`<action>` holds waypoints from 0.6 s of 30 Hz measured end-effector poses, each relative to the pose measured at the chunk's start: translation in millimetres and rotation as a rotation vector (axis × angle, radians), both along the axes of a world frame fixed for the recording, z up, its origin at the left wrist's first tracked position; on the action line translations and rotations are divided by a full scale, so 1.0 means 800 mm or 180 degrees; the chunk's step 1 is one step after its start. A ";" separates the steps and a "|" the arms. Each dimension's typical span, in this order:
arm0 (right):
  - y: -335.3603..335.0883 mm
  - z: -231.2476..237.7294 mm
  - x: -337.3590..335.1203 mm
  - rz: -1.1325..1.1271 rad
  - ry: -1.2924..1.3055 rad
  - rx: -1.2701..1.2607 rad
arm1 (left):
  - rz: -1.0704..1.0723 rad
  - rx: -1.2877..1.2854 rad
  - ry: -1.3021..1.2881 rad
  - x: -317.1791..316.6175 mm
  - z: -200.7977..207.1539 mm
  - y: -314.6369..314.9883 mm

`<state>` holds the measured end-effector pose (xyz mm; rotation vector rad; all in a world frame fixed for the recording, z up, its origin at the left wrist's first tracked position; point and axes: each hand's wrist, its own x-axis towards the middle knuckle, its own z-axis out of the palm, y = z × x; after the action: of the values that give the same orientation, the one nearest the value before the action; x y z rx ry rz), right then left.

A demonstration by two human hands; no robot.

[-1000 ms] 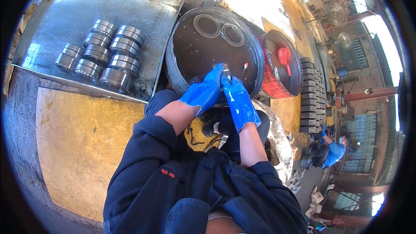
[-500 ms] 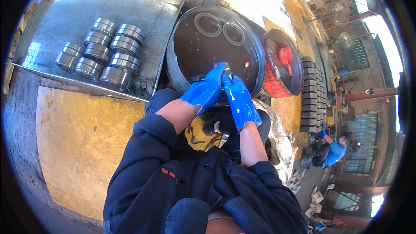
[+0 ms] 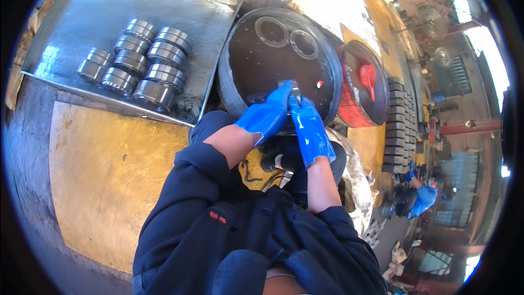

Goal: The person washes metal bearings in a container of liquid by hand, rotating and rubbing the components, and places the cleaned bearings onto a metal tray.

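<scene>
Both my hands wear blue rubber gloves and meet over the near part of a wide metal drum [image 3: 224, 84] of murky brown liquid. Between them is a small shiny metal part [image 3: 295, 92], mostly hidden by the gloves, so its kind cannot be made out. My left hand [image 3: 271, 110] closes on it from the left, and my right hand [image 3: 309, 124] grips it from the right. Two thin metal rings [image 3: 272, 45] lie side by side at the drum's far side. A small red-and-white piece [image 3: 319, 84] sits right of my hands.
On the left, a metal tray [image 3: 204, 0] carries several stacked bearings [image 3: 154, 93]. A red drum [image 3: 347, 110] holding a red dipper [image 3: 368, 75] adjoins the big drum. Rows of dark blocks [image 3: 399, 125] stand beyond. A person in blue [image 3: 423, 202] works far right.
The whole view has shifted slightly, so the scene sits a little farther right. My hands keep nearly the same place over the drum, still closed on the metal part.
</scene>
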<state>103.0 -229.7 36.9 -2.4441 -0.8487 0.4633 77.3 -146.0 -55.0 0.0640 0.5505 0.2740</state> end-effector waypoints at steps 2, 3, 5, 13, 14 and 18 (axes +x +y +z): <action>0.005 -0.017 0.004 0.0155 0.0007 -0.0020 | 0.0027 0.0053 -0.0196 0.011 -0.042 0.002; -0.007 -0.025 0.022 0.0066 -0.0033 -0.0046 | -0.0040 0.0150 -0.0080 0.012 -0.021 -0.004; -0.007 -0.032 0.028 0.0079 -0.0172 -0.0143 | -0.0052 0.0268 -0.0043 0.010 -0.025 -0.001; -0.001 -0.023 0.015 0.0076 0.0118 0.0056 | -0.0008 0.0401 -0.0353 0.033 -0.069 -0.002; -0.016 -0.024 0.026 -0.0042 0.0094 0.0039 | -0.0121 0.0585 -0.0124 0.035 -0.045 -0.013; 0.004 -0.010 -0.001 0.0194 0.0188 0.0201 | 0.0021 0.0675 -0.0838 0.044 -0.109 0.006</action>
<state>102.0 -226.7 29.0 -2.3409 -0.9013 0.5205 112.8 -141.5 -142.0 0.2283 0.2589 0.3410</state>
